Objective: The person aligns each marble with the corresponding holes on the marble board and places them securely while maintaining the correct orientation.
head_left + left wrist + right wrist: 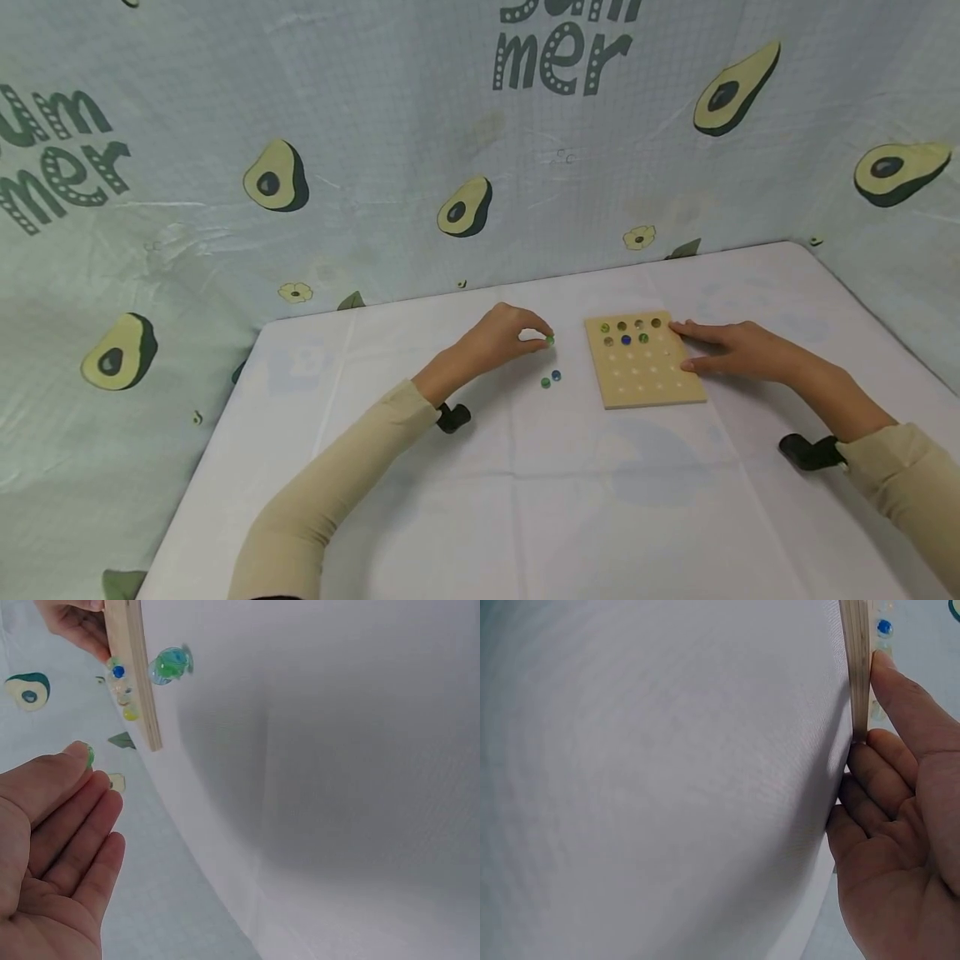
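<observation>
My left hand (504,337) pinches a green glass marble (91,756) between thumb and fingertips, held left of the wooden board. The square light-wood board (639,393) has rows of round hollows. Marbles sit in its far rows, among them a dark blue marble (626,340) and a green one (643,338). With fairly straight fingers, my right hand (742,348) rests against the board's right side; in the right wrist view the thumb (907,705) lies on its top face. On the table between the left hand and the board lie a loose green marble (546,382) and a blue marble (557,376), side by side.
A white cloth covers the table (480,517). Behind it hangs a pale curtain (375,100) printed with avocados and lettering. Black wrist-worn devices show under the left wrist (453,417) and the right wrist (810,452).
</observation>
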`<state>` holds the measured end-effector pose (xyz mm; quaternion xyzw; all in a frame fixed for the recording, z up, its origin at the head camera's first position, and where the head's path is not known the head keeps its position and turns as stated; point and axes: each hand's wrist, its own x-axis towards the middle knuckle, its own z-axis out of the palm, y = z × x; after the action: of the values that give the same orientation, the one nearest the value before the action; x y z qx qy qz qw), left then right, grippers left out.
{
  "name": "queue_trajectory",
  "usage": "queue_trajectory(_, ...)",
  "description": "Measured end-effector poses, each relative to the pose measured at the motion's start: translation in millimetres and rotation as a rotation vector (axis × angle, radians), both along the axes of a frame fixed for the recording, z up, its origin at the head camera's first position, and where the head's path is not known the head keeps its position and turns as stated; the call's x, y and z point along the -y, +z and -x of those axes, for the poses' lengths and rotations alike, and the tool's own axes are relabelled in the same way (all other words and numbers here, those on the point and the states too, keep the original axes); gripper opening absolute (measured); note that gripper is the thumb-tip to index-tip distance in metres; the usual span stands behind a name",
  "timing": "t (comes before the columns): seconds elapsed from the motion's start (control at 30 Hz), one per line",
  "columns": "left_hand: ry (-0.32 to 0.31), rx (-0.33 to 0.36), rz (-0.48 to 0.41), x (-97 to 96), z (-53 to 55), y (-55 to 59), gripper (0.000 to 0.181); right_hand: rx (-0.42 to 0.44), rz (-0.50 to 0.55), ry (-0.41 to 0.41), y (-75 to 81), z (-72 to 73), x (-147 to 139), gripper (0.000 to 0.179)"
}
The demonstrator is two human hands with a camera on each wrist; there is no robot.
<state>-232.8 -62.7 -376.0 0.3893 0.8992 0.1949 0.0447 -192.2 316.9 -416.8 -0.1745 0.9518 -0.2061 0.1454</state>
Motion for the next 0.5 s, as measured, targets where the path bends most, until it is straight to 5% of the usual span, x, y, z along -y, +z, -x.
queue_trajectory(0.5,-0.007,0.001,-0.096,-9.8,-0.5,0.8,0.023,0.005,-0.013,-0.008,-0.5,0.5,-0.6,0.088)
